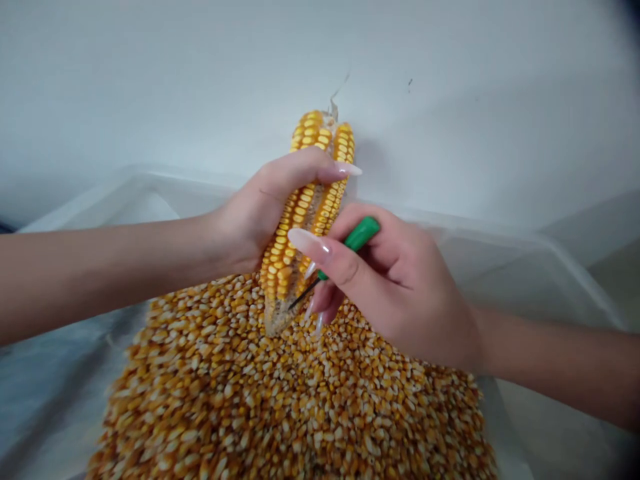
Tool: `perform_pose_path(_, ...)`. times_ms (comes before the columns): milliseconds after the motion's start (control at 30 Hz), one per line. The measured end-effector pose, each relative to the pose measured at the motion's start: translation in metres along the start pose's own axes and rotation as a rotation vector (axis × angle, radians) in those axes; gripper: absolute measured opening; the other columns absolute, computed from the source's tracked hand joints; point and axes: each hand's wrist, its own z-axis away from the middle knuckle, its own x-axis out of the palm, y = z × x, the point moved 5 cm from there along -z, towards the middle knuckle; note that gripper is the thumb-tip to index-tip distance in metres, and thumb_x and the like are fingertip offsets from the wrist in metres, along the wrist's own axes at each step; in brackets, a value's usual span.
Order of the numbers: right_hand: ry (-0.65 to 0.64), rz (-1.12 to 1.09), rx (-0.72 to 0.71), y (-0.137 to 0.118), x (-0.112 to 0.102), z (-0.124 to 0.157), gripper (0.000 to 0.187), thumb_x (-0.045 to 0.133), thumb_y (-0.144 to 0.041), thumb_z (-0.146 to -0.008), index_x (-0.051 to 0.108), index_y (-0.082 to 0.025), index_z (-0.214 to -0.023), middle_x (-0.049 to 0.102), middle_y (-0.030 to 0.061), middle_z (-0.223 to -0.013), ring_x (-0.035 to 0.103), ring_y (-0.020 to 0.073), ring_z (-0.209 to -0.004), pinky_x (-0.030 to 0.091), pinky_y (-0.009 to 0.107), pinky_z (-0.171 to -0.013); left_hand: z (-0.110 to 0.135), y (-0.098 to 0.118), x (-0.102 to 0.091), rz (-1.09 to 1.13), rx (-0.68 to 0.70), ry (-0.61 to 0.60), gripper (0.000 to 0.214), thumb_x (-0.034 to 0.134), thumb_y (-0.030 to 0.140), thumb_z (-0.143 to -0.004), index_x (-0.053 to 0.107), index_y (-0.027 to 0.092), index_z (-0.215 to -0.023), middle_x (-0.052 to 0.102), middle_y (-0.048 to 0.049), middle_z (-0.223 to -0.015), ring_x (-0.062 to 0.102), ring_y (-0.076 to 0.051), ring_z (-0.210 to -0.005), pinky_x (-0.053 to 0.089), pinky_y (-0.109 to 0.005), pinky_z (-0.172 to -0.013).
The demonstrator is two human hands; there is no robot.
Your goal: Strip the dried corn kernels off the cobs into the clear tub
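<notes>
Partly shelled ear of maize above loose grain, seen from the worker's head. Foreground: a broad bed of loose yellow and whitish maize kernels (pixel 300 413) covers much of the visible floor of a translucent white plastic tub (pixel 500 253); the tub's near edge lies out of view. Just above the bed, the bare, pointed near end of a long golden-yellow ear of maize (pixel 302 210) slants down towards the near edge.

The right hand (pixel 395 287), reaching in from the tub's right edge, is closed around a slim tool with a green handle (pixel 363 233); its thin dark metal shank (pixel 304 295) slopes down to the left, the point apparently touching the bare end of the cob. The left hand (pixel 270 200), entering from the left edge, grips the ear about its middle, thumb laid across the rows.

Bare furrows run lengthwise between the standing rows, so shelling appears well begun but incomplete: the tip and several strips are cleared, while most rows on the visible face remain. The underside cannot be judged. Farthest, the ear's butt, bearing a dry husk scrap (pixel 334 107), overlaps the tub's far edge against a pale wall (pixel 200 80).
</notes>
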Motion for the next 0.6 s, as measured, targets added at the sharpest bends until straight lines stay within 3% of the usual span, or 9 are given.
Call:
perform_pose_path(300,-0.014,-0.03,0.045,0.005,0.001,-0.001,0.024,0.044,-0.04,-0.086,0.046,-0.017,-0.084,0.055,-0.0032,-0.06,0.056,0.0058,-0.053,0.043,0.017,-0.048,0.002,-0.001,-0.001,0.001,-0.005,0.029,0.024,0.05,0.035,-0.073,0.044,0.014,-0.066,0.052,0.0047,-0.047,0.056,-0.009,-0.039,0.042,-0.014,-0.035)
perform_pose_path(467,-0.04,-0.063,0.099,0.009,0.003,-0.002,0.025,0.043,-0.042,-0.086,0.045,-0.017,-0.085,0.056,-0.0031,-0.061,0.057,0.0059,-0.054,0.045,0.018,-0.051,0.004,-0.01,0.004,0.037,-0.188,-0.098,0.031,0.049,0.043,-0.072,0.046,0.013,-0.064,0.059,0.0002,-0.049,0.059,-0.014,-0.041,0.048,-0.022,-0.041)
perform_pose_path(600,-0.063,-0.075,0.138,0.011,0.004,-0.002,0.024,0.042,-0.041,-0.087,0.045,-0.017,-0.085,0.056,-0.0026,-0.064,0.057,0.0061,-0.056,0.045,0.018,-0.052,0.004,-0.01,0.005,0.011,-0.187,-0.105,0.032,0.044,0.043,-0.074,0.046,0.013,-0.064,0.057,-0.0002,-0.048,0.059,-0.015,-0.041,0.047,-0.022,-0.04)
